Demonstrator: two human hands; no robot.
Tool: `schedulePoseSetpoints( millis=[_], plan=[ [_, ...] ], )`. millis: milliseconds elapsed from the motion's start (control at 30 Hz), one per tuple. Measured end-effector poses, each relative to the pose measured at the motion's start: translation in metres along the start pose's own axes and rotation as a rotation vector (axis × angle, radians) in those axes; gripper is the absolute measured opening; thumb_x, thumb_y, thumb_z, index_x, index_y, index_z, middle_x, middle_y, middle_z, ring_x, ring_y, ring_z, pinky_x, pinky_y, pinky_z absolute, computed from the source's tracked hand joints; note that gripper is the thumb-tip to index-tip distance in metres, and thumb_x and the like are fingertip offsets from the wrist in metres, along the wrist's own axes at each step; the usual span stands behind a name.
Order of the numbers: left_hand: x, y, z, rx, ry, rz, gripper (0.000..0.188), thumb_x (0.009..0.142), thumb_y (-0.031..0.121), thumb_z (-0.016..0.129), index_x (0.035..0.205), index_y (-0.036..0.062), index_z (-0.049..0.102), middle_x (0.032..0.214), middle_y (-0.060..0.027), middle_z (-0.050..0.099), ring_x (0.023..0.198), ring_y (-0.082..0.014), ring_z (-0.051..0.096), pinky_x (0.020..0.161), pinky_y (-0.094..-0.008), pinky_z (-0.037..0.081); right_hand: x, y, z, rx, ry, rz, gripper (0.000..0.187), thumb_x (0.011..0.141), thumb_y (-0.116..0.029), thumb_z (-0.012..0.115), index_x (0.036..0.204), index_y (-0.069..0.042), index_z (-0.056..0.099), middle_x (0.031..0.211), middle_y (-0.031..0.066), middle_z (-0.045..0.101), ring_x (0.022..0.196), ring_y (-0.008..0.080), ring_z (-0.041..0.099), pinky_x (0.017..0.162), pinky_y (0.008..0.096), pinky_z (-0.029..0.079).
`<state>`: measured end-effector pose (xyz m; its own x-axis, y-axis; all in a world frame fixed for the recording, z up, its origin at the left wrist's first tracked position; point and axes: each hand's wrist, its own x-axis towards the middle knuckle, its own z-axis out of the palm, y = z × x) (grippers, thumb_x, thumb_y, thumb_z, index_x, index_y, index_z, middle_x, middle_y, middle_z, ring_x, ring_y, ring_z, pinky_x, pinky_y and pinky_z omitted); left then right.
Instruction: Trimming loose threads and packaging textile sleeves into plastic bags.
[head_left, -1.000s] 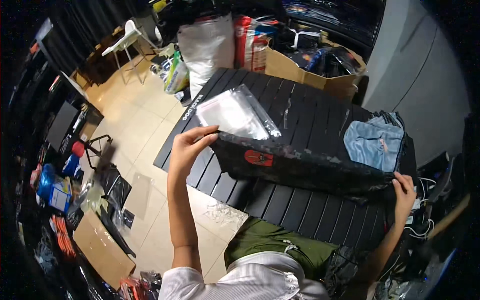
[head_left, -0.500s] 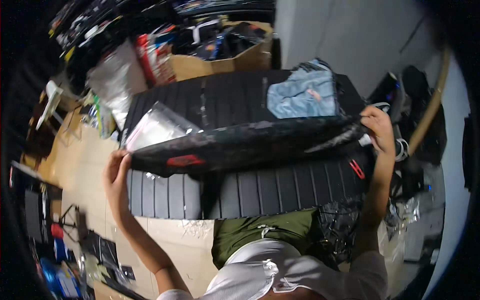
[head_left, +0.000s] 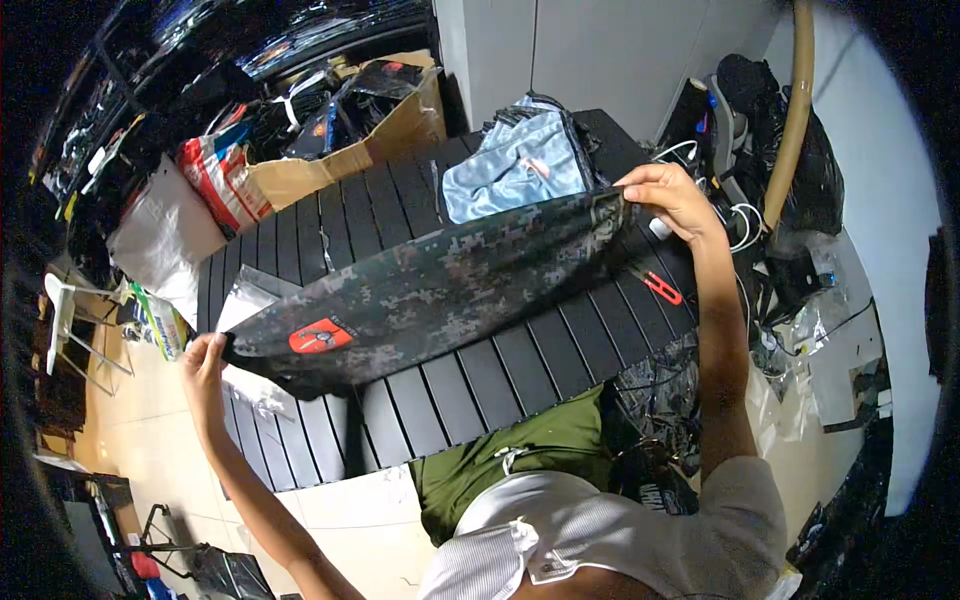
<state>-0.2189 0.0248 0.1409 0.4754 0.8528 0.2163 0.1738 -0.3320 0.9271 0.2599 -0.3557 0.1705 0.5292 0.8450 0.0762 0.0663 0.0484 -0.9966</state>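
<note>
The head view looks steeply down and forward from the person's head, over the pale shirt (head_left: 620, 535) at the lower edge, across the black slatted surface (head_left: 448, 400) toward the grey wall (head_left: 610, 60). Its wide fisheye lens sits near, taking in left fingers (head_left: 213, 346) and right fingers (head_left: 646, 184), with dark, curved margins.

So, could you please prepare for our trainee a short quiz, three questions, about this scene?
1. True or false: the left-hand grip and the right-hand grip hold opposite ends of the camouflage fabric.
2. Choose one. The shiny cloth on the black slatted table is: A) yellow; B) light blue; C) orange.
3. Fill in the blank: the red patch on the fabric is nearer to the ____ grip.

Key: 1. True; 2. B; 3. left-hand.
</note>
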Motion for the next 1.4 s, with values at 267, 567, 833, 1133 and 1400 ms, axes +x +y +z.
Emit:
schedulePoseSetpoints(
  millis=[267,567,833,1133,1400],
  plan=[
    [0.033,-0.012,-0.005,-0.08,0.165,0.287,0.019,0.089,0.019,0.054,0.075,0.0061,0.056,0.065,0.0071,0.042,0.056,-0.0024,0.032,0.05,-0.0188,0.024,0.026,-0.009,-0.001,-0.304,0.117,-0.261,0.013,0.081,-0.008,0.062,0.092,-0.001,0.061,0.082,-0.0001,0.061,0.075,0.0047,0.054,0.068,0.017,0.042],
    [-0.105,-0.067,0.01,0.156,-0.006,0.193,0.018,0.073,0.016,0.068,0.067,0.0001,0.061,0.065,-0.0051,0.059,0.056,-0.0103,0.05,0.049,-0.0232,0.037,-0.067,0.075,-0.016,-0.265,0.047,0.087,0.012,0.073,-0.004,0.064,0.083,0.001,0.059,0.087,0.0129,0.065,0.085,0.0228,0.063,0.08,0.0314,0.049],
    [-0.194,-0.087,0.084,0.028,0.267,-0.201,0.019,0.087,0.017,0.056,0.082,-0.0012,0.058,0.073,0.0006,0.052,0.067,-0.0074,0.044,0.061,-0.0209,0.037,-0.121,0.148,0.033,-0.382,0.393,0.075,0.012,0.077,-0.002,0.06,0.09,-0.004,0.06,0.091,0.0055,0.06,0.087,0.0159,0.057,0.08,0.0259,0.042],
    [-0.093,-0.098,0.118,0.255,0.401,-0.143,0.035,0.091,0.028,0.051,0.071,-0.001,0.05,0.058,-0.0009,0.04,0.057,-0.0085,0.033,0.052,-0.026,0.032,-0.023,0.182,0.061,-0.402,0.515,-0.133,0.023,0.083,-0.005,0.057,0.105,-0.004,0.05,0.073,0.0034,0.059,0.063,0.0103,0.052,0.057,0.0254,0.04],
    [-0.084,-0.115,0.102,0.157,0.211,-0.145,0.024,0.085,0.02,0.061,0.079,-0.0031,0.058,0.068,-0.001,0.055,0.065,-0.0073,0.047,0.061,-0.0219,0.04,-0.017,0.19,0.057,-0.558,0.538,-0.127,0.017,0.081,-0.009,0.059,0.098,-0.006,0.056,0.072,0.007,0.061,0.053,0.0127,0.05,0.05,0.0277,0.039]
  ],
)
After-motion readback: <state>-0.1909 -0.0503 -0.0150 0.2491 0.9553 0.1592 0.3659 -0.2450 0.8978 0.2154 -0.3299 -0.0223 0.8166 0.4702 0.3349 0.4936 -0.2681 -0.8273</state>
